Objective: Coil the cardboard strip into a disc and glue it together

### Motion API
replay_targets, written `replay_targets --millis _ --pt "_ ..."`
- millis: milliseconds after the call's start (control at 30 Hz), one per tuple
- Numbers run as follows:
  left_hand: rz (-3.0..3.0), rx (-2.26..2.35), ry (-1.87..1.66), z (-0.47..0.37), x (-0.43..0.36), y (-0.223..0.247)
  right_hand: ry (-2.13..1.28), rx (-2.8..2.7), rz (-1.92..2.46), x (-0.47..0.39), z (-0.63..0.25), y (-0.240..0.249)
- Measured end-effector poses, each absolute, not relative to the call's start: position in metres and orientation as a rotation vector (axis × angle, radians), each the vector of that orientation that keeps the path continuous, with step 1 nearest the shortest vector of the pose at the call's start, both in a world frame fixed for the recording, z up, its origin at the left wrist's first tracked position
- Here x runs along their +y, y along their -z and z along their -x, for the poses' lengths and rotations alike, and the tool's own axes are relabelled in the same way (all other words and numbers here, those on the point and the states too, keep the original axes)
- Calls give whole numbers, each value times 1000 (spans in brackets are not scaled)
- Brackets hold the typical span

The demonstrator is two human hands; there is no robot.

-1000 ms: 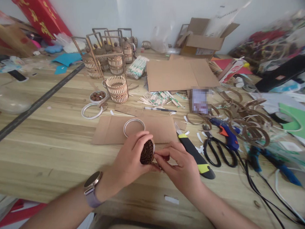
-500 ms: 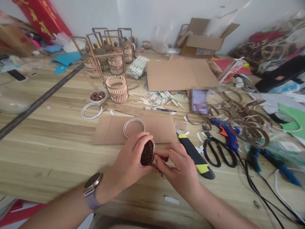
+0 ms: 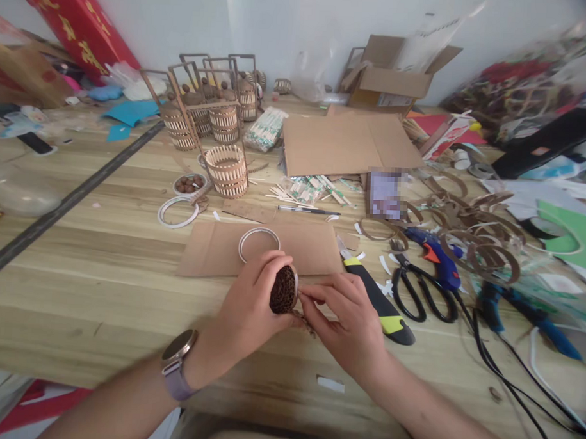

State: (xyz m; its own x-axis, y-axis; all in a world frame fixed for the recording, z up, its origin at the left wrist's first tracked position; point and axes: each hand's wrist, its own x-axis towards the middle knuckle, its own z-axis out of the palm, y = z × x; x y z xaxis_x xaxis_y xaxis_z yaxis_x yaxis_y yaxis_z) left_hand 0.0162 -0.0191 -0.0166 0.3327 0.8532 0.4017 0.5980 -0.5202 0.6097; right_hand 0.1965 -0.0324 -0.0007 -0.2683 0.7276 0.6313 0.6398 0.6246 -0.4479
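My left hand (image 3: 252, 295), a watch on its wrist, is wrapped round a dark brown roll of coiled corrugated cardboard (image 3: 283, 291). The roll's honeycomb-like end faces up toward me, and a pale band runs along its right edge. Against that edge, the thumb and forefinger of my right hand (image 3: 340, 317) are pinched together; whatever lies between them is too small to make out. A ragged brown strip end hangs below the roll, between the hands. Just beyond my left fingers, a white ring (image 3: 259, 245) lies on a flat cardboard sheet (image 3: 311, 246).
At right lie a utility knife (image 3: 379, 299), black-handled scissors (image 3: 422, 291), a blue glue gun (image 3: 438, 260) with cables, and curled cardboard strips (image 3: 489, 233). Small slatted baskets (image 3: 226, 172) stand at the back left, near a bowl of brown balls (image 3: 189, 184).
The roll has turned slightly in my left hand, showing more of the pale band. My right hand stays pinched at its edge. The view has shifted a little.
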Motion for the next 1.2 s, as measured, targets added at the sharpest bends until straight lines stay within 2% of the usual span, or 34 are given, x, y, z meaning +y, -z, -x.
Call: replay_targets --millis 400,933,1200 --pt "-2465 1413 -917 -18 -22 17 -243 -2051 1183 -32 -197 2" --pt "-2509 1408 -865 -22 -23 17 -122 -2131 1268 -29 -198 3" --pt "-2494 1330 -925 -18 -21 18 80 -2115 1422 -2 -240 -13"
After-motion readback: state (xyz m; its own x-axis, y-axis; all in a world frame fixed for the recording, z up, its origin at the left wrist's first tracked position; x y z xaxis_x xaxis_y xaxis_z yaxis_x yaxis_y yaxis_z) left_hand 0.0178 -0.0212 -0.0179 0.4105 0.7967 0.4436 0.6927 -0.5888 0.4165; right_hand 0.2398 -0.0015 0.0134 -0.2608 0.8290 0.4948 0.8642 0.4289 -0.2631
